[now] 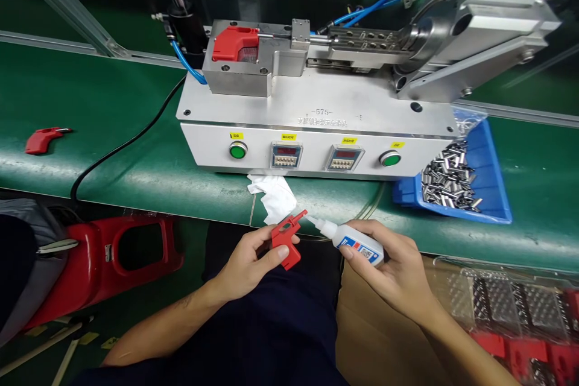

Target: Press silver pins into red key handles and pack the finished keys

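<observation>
A red plastic part (pixel 286 242) with a narrow stem is pinched between the thumb and fingers of my left hand (pixel 251 262). My right hand (pixel 395 265) is wrapped around a white glue bottle (pixel 359 244) with a blue label. The bottle lies tilted, its thin nozzle pointing left, very close to the stem's tip; whether they touch I cannot tell. Behind my hands, a similar red part (pixel 228 43) sits in the metal block of the press machine (pixel 316 96). Crumpled white tissue (pixel 275 198) lies on the bench just beyond the held part.
On the right stands a blue bin (pixel 495 175) holding many small metal pins (pixel 450 178). Another red part (pixel 44 140) lies far left, beyond a black cable (pixel 131 132). A red stool (pixel 104 259) is at lower left; clear trays (pixel 520 301) with parts are at lower right.
</observation>
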`<state>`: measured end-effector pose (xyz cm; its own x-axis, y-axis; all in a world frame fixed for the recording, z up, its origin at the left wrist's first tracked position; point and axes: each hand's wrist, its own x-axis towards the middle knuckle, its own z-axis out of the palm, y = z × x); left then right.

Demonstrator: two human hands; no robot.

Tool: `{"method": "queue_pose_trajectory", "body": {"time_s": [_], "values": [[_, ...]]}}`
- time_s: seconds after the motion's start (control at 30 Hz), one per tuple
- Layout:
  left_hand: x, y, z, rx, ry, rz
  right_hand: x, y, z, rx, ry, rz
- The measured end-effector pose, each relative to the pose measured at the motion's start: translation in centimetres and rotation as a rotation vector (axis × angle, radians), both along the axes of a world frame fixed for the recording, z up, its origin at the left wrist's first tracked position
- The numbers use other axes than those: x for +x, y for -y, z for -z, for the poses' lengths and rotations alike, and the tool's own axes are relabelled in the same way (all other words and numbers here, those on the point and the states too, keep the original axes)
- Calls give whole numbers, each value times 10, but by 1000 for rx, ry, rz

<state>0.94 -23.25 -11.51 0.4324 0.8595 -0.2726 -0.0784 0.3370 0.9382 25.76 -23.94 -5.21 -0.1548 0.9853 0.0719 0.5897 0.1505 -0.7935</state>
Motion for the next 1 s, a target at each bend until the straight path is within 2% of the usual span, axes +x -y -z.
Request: {"method": "queue_pose_trajectory", "body": {"time_s": [1.0], "values": [[4, -9, 15, -75, -75, -36, 3, -5, 5, 10, 46, 32]]}}
